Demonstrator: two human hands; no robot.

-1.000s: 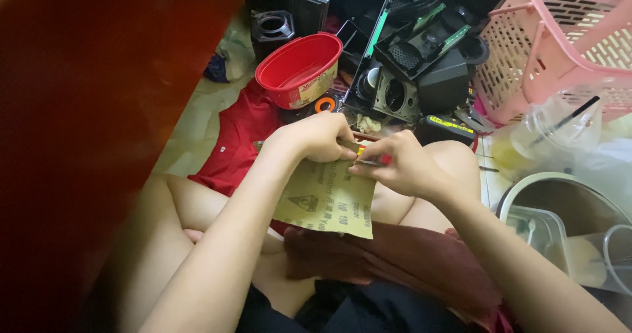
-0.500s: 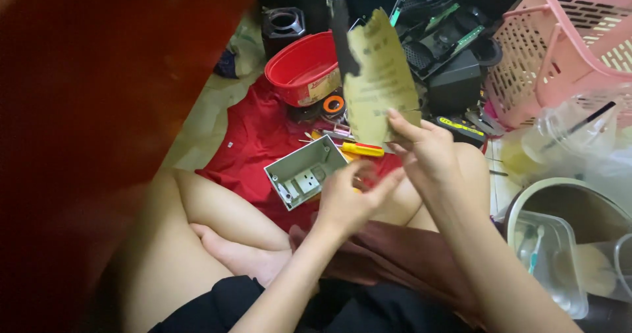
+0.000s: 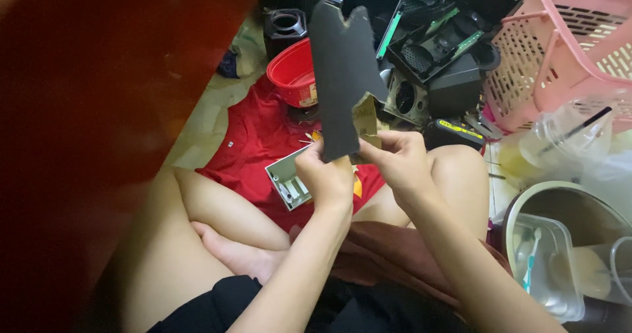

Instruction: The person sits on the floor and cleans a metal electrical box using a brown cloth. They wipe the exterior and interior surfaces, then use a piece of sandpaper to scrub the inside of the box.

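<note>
A: Entry, head view. What do the hands hold?

B: Both hands hold one sheet of sandpaper, dark abrasive face toward the camera, raised upright over the lap. Its top edge is ragged, with a notch torn out.

A: Finger state, left hand?

B: Left hand grips the sheet's lower edge, fingers closed on it, thumb pressed against the dark face.

A: Right hand?

B: Right hand pinches the sheet's lower right corner, where the tan backing is folded forward. Fingers are clamped on that fold.

A: Surroundings below the hands?

B: A grey metal box part lies on a red cloth spread on the floor, just left of the left hand. The person sits cross-legged, knees either side of the cloth.

A: Beyond that?

B: A red plastic bowl sits at the cloth's far edge, partly behind the sandpaper. Black speaker housings are piled to its right. A pink plastic basket stands at far right, with a clear plastic container near the right knee.
</note>
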